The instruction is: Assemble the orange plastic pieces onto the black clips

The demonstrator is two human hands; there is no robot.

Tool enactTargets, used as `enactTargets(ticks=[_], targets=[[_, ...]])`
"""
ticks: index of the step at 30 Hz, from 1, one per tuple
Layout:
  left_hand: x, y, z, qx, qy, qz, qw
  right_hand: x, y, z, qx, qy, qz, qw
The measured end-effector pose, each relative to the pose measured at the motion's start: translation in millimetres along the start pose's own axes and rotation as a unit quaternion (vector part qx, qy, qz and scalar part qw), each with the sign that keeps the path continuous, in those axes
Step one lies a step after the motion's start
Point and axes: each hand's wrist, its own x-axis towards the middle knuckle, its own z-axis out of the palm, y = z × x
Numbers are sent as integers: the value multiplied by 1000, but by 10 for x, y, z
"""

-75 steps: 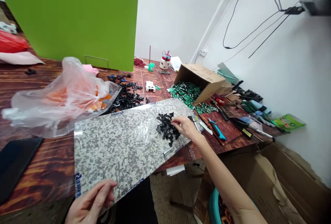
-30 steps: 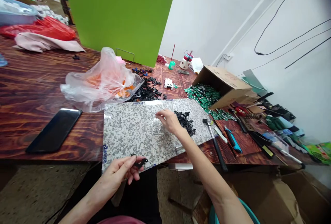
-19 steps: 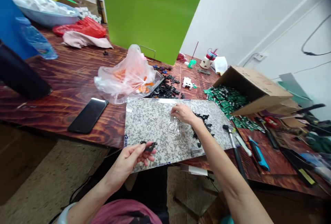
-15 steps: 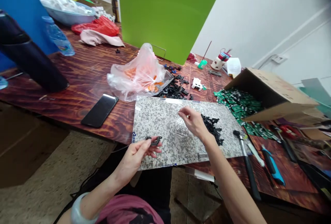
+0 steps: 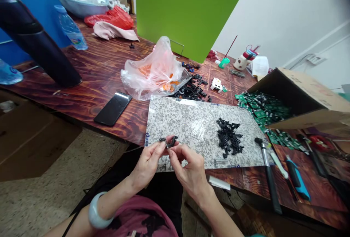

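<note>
A small black plastic part (image 5: 171,143) with an open, frame-like shape is pinched between the thumb and fingers of my left hand (image 5: 149,160). Right up against it, the closed thumb and forefinger of my right hand (image 5: 188,164) meet the part's lower side. A thin silvery sliver shows at the fingertips, too small to make out clearly. Both hands are over the near left of a speckled stone-look board (image 5: 169,116). On that board lie a scatter of thin shiny metal pins (image 5: 201,125), a pile of black plastic parts (image 5: 229,136) and a small metal rod (image 5: 220,161).
Behind the board are more black parts (image 5: 191,89) and a plastic bag (image 5: 153,73) of orange pieces. A phone (image 5: 113,108) lies left. To the right are a cardboard box (image 5: 308,94) spilling green circuit boards (image 5: 254,109), a hammer (image 5: 268,175) and a blue-handled tool (image 5: 298,178).
My right hand has come from above the metal pins, down and left, to the black part in my left hand. The whole view has shifted slightly.
</note>
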Motion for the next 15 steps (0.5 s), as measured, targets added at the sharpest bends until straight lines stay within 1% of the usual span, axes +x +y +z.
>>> enactTargets(ticks=[7,15], targets=[[-46,3,6,-34,-5,-7,999,-20,-9,13,-5,-3,-11,1000],[-56,-16,9,-29,-9,-18,999,-39,5,9,-29,6,-22,999]])
